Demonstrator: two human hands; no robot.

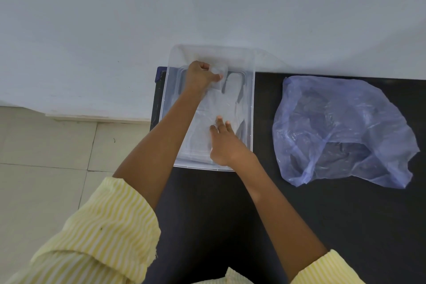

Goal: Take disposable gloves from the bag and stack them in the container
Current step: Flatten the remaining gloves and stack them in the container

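A clear plastic container [251, 104] sits on the black table, against the wall. Inside it lies a thin transparent disposable glove [208, 108], flat over the bottom. My left hand [200, 75] is at the far end of the container, fingers curled, pinching the glove's far end. My right hand [224, 143] rests at the near end with straight fingers pressing the glove down. A crumpled translucent blue bag [341, 129] lies on the table to the right of the container; what it holds is hard to make out.
The black table [322, 226] reaches toward me and to the right. A pale wall [207, 7] rises just behind the container. Tiled floor [46, 157] lies to the left, past the table's left edge.
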